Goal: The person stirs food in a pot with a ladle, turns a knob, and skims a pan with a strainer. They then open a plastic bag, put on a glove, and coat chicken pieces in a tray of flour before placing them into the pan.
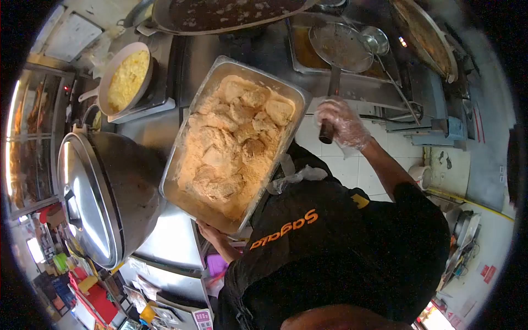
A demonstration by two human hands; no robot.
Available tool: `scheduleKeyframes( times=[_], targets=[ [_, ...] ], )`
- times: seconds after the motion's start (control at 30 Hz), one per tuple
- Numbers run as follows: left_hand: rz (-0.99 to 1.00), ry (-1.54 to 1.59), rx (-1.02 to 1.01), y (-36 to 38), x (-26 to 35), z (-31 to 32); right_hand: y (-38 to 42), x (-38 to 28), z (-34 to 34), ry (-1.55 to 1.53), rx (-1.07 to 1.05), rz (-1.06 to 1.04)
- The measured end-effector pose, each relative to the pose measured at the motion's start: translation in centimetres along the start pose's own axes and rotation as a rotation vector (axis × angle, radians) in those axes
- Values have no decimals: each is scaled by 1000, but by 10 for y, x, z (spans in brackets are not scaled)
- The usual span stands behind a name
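Observation:
A clear plastic glove covers my right hand (345, 125), whose fingers wrap round the dark handle of a wide, round mesh skimmer (342, 47). The skimmer's head lies over a rectangular pan of brownish liquid (308, 52). My left hand (212, 233) grips the near left corner of a deep metal tray (234, 68), its fingers partly hidden beneath. Inside the tray, several flour-coated pieces (220, 143), apparently chicken, rest in loose orange-tinted flour (192, 159). The tray tilts diagonally in front of my body.
A large lidded steel pot (132, 192) stands to the left. Behind it, a pan of yellow food (129, 77) sits on a stove. A big wok of dark liquid (231, 14) is at the far side. A ladle (376, 41) lies beside the skimmer.

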State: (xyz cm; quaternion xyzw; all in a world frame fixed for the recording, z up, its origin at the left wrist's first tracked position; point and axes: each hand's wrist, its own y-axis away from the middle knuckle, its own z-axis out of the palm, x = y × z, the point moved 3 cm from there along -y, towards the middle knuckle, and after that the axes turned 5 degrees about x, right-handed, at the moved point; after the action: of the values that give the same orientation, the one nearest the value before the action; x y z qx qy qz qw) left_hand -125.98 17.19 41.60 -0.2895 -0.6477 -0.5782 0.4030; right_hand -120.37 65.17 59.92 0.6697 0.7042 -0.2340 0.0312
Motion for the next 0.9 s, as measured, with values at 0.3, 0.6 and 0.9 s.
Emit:
scheduleKeyframes(
  times=[0.3, 0.6, 0.9],
  targets=[
    [-89, -31, 106, 14, 5, 7, 53, 50, -29, 117, -186, 312],
    [-48, -138, 119, 33, 13, 13, 80, 100, -5, -148, -232, 513],
    [-35, 6, 70, 36, 4, 6, 72, 85, -14, -223, -208, 869]
  ],
)
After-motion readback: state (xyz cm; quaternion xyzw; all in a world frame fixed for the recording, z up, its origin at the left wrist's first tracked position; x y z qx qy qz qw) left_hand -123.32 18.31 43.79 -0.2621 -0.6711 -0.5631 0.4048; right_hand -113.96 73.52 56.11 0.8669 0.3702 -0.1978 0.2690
